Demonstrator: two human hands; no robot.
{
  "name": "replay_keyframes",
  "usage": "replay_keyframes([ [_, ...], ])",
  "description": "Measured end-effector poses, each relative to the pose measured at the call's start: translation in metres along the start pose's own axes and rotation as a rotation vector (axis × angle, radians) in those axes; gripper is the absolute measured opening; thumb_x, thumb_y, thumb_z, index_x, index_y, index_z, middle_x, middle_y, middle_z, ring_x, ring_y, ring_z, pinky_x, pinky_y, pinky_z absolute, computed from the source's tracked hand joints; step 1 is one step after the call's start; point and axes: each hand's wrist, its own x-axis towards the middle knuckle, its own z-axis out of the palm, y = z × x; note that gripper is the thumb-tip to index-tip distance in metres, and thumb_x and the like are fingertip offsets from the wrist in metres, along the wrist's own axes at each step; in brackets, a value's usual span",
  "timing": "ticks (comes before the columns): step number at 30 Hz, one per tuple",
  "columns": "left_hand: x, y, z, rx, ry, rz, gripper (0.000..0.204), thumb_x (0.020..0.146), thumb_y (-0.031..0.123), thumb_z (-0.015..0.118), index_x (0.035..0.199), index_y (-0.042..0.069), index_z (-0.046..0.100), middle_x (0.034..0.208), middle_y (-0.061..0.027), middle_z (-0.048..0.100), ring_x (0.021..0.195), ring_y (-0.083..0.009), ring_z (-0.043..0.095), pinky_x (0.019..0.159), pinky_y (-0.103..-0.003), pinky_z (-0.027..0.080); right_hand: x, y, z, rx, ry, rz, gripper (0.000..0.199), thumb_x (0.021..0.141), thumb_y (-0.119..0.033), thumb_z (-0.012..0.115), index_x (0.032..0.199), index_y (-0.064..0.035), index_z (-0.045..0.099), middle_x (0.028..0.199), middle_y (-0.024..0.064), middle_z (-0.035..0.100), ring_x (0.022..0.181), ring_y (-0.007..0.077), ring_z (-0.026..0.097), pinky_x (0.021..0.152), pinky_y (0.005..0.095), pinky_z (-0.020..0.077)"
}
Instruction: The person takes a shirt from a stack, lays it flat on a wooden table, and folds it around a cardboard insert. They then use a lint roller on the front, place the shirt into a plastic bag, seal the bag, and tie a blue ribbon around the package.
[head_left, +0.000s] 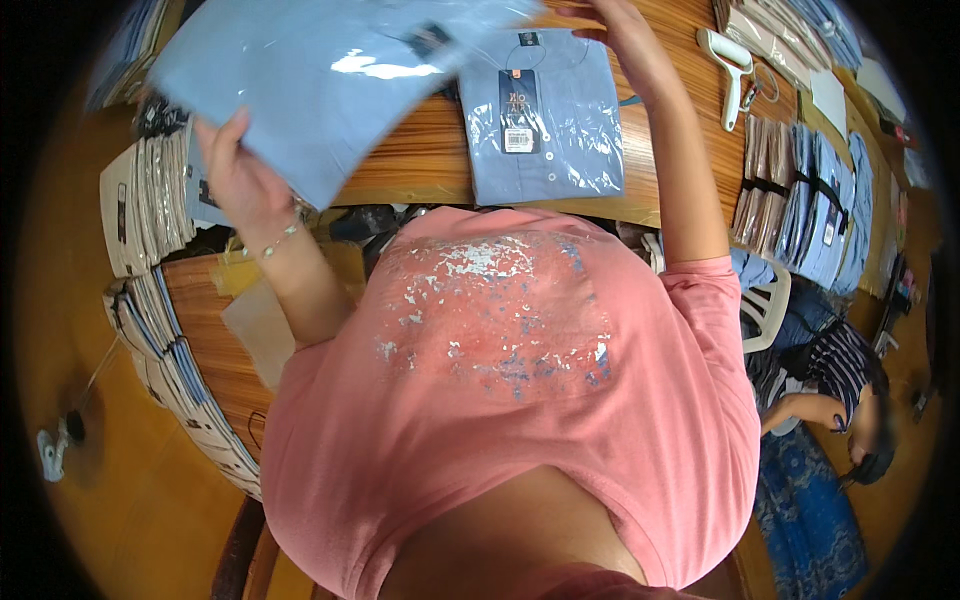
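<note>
1. Blue shirt in a clear bag (330, 75) is up in the air at about 11 o'clock. It's tilted, w/ its long side running from 8 o'clock low up to 2 o'clock high. Its top corner lies over the corner of the next shirt.
2. Left hand (243, 178) holds the bag's low edge at 9 o'clock. Thumb is on top, other fingers are under the bag, so it's pinched tight. A thin bracelet (280, 240) is on that wrist.
3. Right hand (610, 25) is up at 12 o'clock, by the bag's far end. Fingers are cut off at the pic's top rim, so can't tell if they grip or not.
4. Second folded blue shirt (545, 120) lies flat on the wood table (420, 150), just past the pink tee. Collar points to 12 o'clock, long side runs 12 to 6. A dark tag sits on its front.
5. Stacks of packed shirts (145, 200) stand at 9 o'clock, more stacks (815, 205) at 3 o'clock.
6. White lint roller (733, 75) lies at 2 o'clock, well apart from both hands.
7. Another person (830, 385) sits low at 4 o'clock.
</note>
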Motion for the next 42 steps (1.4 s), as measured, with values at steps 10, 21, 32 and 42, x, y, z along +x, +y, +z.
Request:
replay_keyframes([
  [10, -0.057, -0.169, 0.005, 0.368, -0.500, -0.488, 0.064, 0.079, -0.003, 0.053, 0.136, 0.001, 0.022, 0.120, -0.0175, 0.049, 0.105, -0.0200, 0.051, 0.090, -0.030, 0.041, -0.063, 0.081, -0.050, -0.345, 0.078, 0.196, 0.028, 0.080, -0.023, 0.067, 0.097, -0.0022, 0.060, 0.068, 0.0000, 0.053, 0.058, 0.0070, 0.048, 0.051, 0.0239, 0.0398],
  [21, 0.201, -0.127, -0.111, 0.817, 0.684, 0.317, 0.091, 0.076, 0.044, 0.067, 0.132, -0.012, 0.022, 0.140, -0.0308, 0.017, 0.131, -0.0397, 0.018, 0.107, -0.041, 0.020, -0.066, 0.082, -0.033, -0.854, 0.324, 0.045, 0.045, 0.078, -0.029, 0.067, 0.115, -0.0063, 0.056, 0.079, 0.0090, 0.062, 0.067, 0.0193, 0.059, 0.061, 0.0300, 0.0458],
  [32, 0.176, -0.118, -0.206, -0.056, 0.432, 0.008, 0.049, 0.073, -0.004, 0.062, 0.116, -0.007, 0.041, 0.120, -0.0173, 0.050, 0.105, -0.0279, 0.052, 0.092, -0.040, 0.044, -0.099, 0.063, -0.034, -0.431, 0.265, 0.057, 0.035, 0.084, -0.021, 0.061, 0.115, -0.0034, 0.056, 0.083, 0.0050, 0.060, 0.074, 0.0120, 0.055, 0.065, 0.0260, 0.0443],
  [42, 0.030, 0.003, -0.067, -0.136, 0.236, -0.131, 0.044, 0.075, 0.007, 0.059, 0.116, -0.005, 0.047, 0.114, -0.0162, 0.054, 0.108, -0.0275, 0.052, 0.093, -0.040, 0.042, -0.031, 0.017, 0.010, -0.148, -0.088, -0.058, 0.037, 0.087, -0.028, 0.057, 0.111, 0.0002, 0.057, 0.084, 0.0016, 0.059, 0.077, 0.0094, 0.054, 0.066, 0.0229, 0.0430],
])
